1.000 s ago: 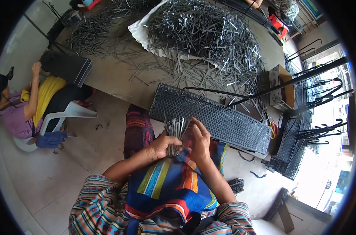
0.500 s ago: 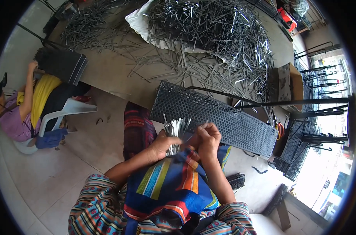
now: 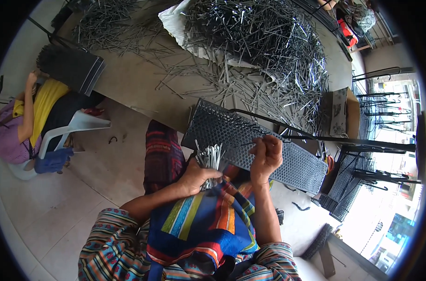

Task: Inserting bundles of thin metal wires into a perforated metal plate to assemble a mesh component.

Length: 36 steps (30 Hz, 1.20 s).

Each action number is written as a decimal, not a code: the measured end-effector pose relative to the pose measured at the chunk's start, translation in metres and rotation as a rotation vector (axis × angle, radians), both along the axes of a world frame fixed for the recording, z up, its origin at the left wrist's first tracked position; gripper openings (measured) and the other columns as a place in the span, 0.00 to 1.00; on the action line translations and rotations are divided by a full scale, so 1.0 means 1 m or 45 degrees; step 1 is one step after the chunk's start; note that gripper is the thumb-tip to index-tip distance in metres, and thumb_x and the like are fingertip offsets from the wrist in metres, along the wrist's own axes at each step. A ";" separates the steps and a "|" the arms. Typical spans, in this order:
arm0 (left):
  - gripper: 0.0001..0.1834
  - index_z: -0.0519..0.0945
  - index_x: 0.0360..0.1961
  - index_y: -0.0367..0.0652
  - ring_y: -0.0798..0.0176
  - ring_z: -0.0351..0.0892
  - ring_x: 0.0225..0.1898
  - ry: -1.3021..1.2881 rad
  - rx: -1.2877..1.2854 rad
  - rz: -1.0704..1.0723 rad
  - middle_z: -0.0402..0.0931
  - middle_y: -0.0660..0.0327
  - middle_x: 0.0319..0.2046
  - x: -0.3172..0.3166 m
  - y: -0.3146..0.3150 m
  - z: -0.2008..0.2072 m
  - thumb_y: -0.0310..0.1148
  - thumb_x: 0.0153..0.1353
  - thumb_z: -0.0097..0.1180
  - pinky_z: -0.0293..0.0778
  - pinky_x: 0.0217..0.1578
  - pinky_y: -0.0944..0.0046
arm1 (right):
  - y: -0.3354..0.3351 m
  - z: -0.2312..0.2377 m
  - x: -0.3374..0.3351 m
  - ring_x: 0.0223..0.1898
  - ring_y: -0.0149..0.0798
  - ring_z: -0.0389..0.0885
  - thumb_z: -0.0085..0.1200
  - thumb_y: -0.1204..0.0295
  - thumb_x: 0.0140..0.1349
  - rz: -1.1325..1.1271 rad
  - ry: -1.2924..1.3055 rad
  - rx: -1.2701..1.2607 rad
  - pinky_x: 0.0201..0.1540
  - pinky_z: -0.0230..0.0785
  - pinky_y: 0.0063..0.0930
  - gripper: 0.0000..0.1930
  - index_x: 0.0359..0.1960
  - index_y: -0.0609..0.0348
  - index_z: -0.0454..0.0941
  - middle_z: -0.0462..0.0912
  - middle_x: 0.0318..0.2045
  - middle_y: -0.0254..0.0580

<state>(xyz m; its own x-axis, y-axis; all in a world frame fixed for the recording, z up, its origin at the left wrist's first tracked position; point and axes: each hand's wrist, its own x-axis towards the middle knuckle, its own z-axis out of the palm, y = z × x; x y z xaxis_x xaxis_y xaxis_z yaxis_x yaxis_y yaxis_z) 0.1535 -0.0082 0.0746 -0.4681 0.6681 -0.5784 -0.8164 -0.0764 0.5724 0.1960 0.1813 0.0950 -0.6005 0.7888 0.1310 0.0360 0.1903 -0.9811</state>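
My left hand (image 3: 194, 177) is wrapped round an upright bundle of thin silvery metal strips (image 3: 210, 157) with looped upper ends, held above my lap. To the right, my right hand (image 3: 267, 159) is raised with its fingers curled and pinched in front of a dark perforated metal panel (image 3: 288, 167). Whatever lies in that pinch is too small to make out. The long panel leans at the near edge of the table, and small dark pieces sit along its upper part. A thin black rod (image 3: 334, 139) runs along behind it.
A big pile of dark metal strips (image 3: 255, 37) lies on a white sack (image 3: 173, 23) on the table (image 3: 128, 84). An open cardboard box (image 3: 346, 112) and hanging black hooked rods (image 3: 381, 175) stand right. At left, another person (image 3: 23, 117) sits on a white chair (image 3: 93, 121).
My right hand has moved right and up, away from the bundle, to in front of the perforated panel. My left hand keeps its hold on the strips.
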 end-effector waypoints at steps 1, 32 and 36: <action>0.11 0.77 0.34 0.36 0.60 0.82 0.26 0.017 -0.010 0.018 0.79 0.57 0.25 -0.002 0.002 0.001 0.16 0.49 0.59 0.77 0.28 0.62 | 0.001 -0.001 -0.002 0.20 0.23 0.75 0.50 0.84 0.62 0.003 -0.003 0.003 0.23 0.67 0.14 0.07 0.40 0.62 0.72 0.84 0.29 0.41; 0.05 0.80 0.28 0.32 0.58 0.81 0.25 -0.359 0.007 0.098 0.79 0.54 0.24 -0.012 0.036 0.010 0.17 0.48 0.60 0.78 0.29 0.59 | 0.019 0.005 -0.038 0.21 0.28 0.78 0.59 0.82 0.57 0.023 -0.095 0.648 0.26 0.69 0.20 0.06 0.32 0.59 0.76 0.81 0.23 0.38; 0.05 0.80 0.28 0.33 0.58 0.81 0.25 -0.393 0.009 0.091 0.80 0.54 0.24 -0.011 0.036 0.006 0.18 0.48 0.60 0.78 0.29 0.59 | 0.021 0.005 -0.038 0.22 0.35 0.81 0.60 0.83 0.54 0.030 -0.052 0.820 0.26 0.70 0.22 0.07 0.32 0.60 0.77 0.82 0.24 0.40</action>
<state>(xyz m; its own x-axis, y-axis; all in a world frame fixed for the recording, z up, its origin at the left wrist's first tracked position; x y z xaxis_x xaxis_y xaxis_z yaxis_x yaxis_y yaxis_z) 0.1422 0.0276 0.0804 -0.3172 0.6442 -0.6960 -0.9439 -0.1432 0.2976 0.1582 0.2023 0.1000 -0.6313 0.5463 0.5504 0.0592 0.7416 -0.6682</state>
